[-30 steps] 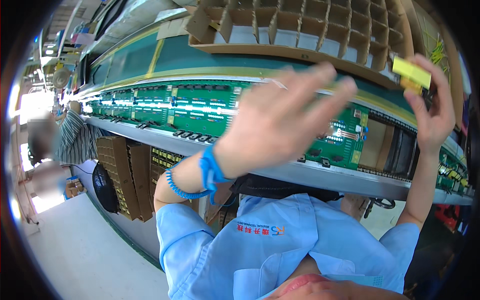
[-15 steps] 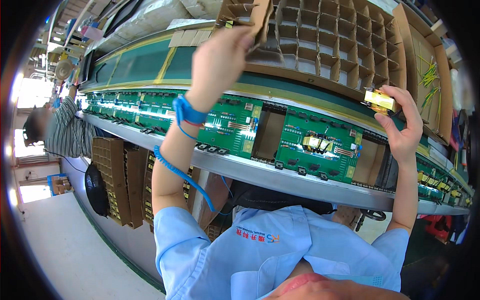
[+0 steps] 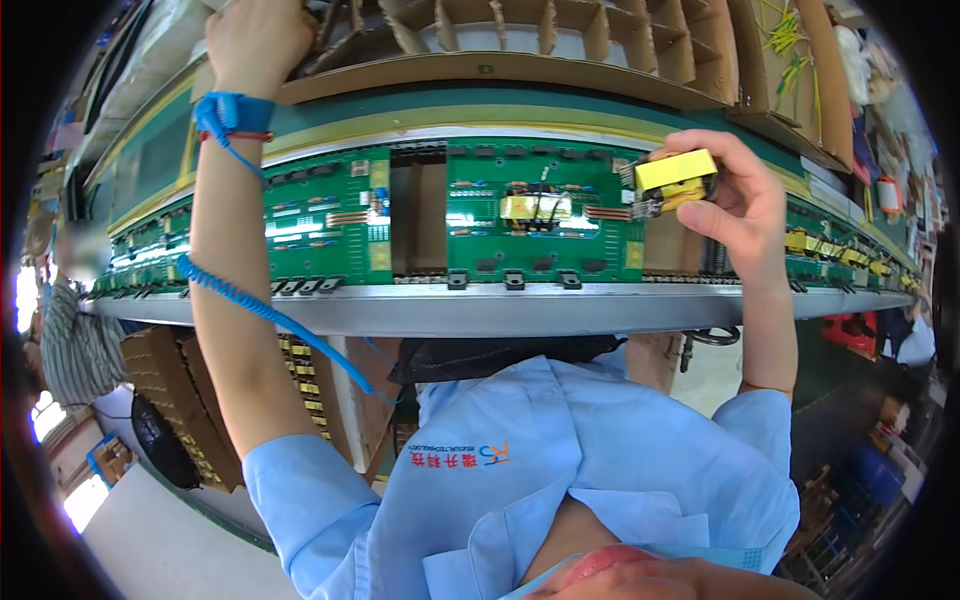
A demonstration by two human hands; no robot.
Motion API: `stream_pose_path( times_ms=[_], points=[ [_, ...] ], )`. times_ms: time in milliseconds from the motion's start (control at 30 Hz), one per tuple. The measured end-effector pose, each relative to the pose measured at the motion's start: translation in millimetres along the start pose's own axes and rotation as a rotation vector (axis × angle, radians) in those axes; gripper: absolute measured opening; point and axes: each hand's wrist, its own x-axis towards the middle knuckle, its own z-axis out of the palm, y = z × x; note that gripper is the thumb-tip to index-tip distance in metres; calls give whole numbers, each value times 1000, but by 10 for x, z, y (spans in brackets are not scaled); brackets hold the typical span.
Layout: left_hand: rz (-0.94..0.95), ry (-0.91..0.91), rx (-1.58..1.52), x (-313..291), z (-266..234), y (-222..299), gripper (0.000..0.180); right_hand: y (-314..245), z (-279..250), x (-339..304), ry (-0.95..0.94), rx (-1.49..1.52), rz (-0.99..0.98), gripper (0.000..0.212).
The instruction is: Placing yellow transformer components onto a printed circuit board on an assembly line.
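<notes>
My right hand (image 3: pixel 735 195) grips a yellow-taped transformer (image 3: pixel 677 172) between thumb and fingers, its metal pins pointing left. It hovers over the right edge of a green circuit board (image 3: pixel 480 245). Another yellow transformer (image 3: pixel 537 208) sits on the middle of that board. At the top left, my left hand (image 3: pixel 258 45) is beside the corner of a cardboard divider box (image 3: pixel 480 70). Its fingers are partly cut off by the picture's edge, so their grip is hidden. A blue wrist strap (image 3: pixel 235 114) with a coiled cord (image 3: pixel 265 312) is on my left wrist.
More green boards (image 3: pixel 310 230) lie along the metal-edged line (image 3: pixel 450 312) to the left. Boards with yellow transformers (image 3: pixel 840 250) continue to the right. A cardboard tray (image 3: pixel 790 100) holding yellow-green wires stands at the far right. A person in a striped top (image 3: pixel 82 345) is at the left.
My left hand has moved left and farther away along the divider box. My right hand has brought the transformer left, closer to the board, and turned it. The whole view has shifted.
</notes>
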Motion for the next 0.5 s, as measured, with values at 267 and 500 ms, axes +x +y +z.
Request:
stream_pose_path(
  times_ms=[267, 500],
  points=[
    [-312, 265, -619, -115, -28, 207, 28, 338, -100, -54, -25, 45, 122, 47],
    [-352, 574, -541, -236, 101, 15, 34, 356, -21, 48, -95, -127, 140, 46]
  ],
)
